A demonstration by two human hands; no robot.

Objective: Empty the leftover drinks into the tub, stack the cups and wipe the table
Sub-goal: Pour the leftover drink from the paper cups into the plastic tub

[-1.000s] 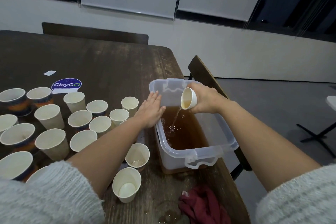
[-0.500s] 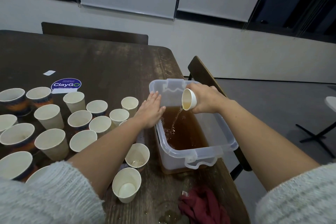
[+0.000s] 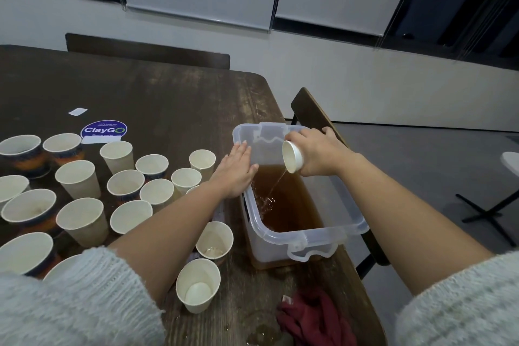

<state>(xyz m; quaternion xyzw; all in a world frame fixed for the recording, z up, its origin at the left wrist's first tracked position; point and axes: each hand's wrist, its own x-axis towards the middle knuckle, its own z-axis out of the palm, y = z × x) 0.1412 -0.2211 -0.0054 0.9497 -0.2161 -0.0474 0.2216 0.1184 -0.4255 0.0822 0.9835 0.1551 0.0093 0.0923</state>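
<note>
Cup (image 3: 293,156) tipped, mouth toward tub (image 3: 348,230)

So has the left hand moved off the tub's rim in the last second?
No. The left hand lies flat on the tub's left rim, at the same spot as a second ago, while the right hand tips the cup.

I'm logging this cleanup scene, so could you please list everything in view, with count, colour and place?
Clear plastic tub: one, holding brown liquid, table's right edge.
Small white paper cup: one, tipped over tub, pouring.
Upright paper cups: roughly twenty, white, some with dark orange sleeves, table's left.
Dark red cloth: one, crumpled, near edge.
Blue round ClayGo sticker: one, behind cups.
Dark wooden table: one.
Dark chairs: two, far side and right.
Left hand: flat against tub's rim.
Right hand: holding tipped cup.
</note>
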